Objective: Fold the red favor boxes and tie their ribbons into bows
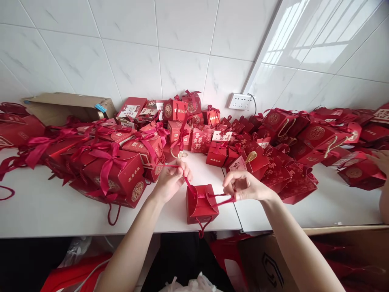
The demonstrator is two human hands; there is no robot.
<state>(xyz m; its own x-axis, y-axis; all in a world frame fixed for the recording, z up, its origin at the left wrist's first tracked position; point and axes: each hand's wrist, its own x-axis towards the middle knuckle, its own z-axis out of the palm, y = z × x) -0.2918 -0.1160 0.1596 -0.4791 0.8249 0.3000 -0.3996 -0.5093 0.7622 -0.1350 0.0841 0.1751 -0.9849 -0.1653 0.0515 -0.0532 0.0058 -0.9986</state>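
A small red gift box (202,211) stands at the front of the white table (165,221), its curved top flaps folded together. Red ribbon (191,187) runs through the top and out to both sides. My left hand (173,178) pinches one ribbon end, up and to the left of the box. On the other side my right hand (244,185) has its fingers closed on the other ribbon part, held out to the right. A twisted red cord handle (203,228) hangs over the box's front, past the table edge.
Many red gift boxes with bows (120,170) are piled on the left, with more boxes (282,174) on the right. Behind stand a cardboard box (68,107) and a wall socket strip (241,101). Another person's hand (379,160) is at the far right. Below sits a carton (273,263).
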